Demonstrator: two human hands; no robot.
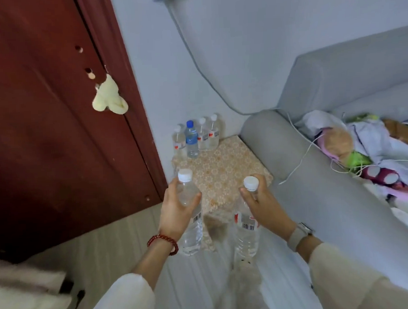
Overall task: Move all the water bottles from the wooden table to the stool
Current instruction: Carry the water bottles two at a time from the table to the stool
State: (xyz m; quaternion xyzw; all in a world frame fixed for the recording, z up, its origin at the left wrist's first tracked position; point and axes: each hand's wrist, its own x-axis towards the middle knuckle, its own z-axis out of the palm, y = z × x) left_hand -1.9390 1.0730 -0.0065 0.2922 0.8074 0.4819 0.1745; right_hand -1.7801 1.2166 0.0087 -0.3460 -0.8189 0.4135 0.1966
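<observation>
My left hand point(177, 210) grips a clear white-capped water bottle point(191, 226) around its upper part. My right hand point(262, 205) holds a second clear bottle point(246, 237) by its neck, just under the white cap. Both bottles hang upright in front of the stool point(225, 174), which has a patterned beige cover. At the stool's far edge by the wall stand several bottles: one with a blue cap point(191, 140) and white-capped ones point(208, 136) beside it. The wooden table is out of sight.
A dark red door point(54, 115) with a yellow cloth on its handle is to the left. A grey sofa point(317, 172) with clothes and cables borders the stool on the right. A cable runs down the wall behind.
</observation>
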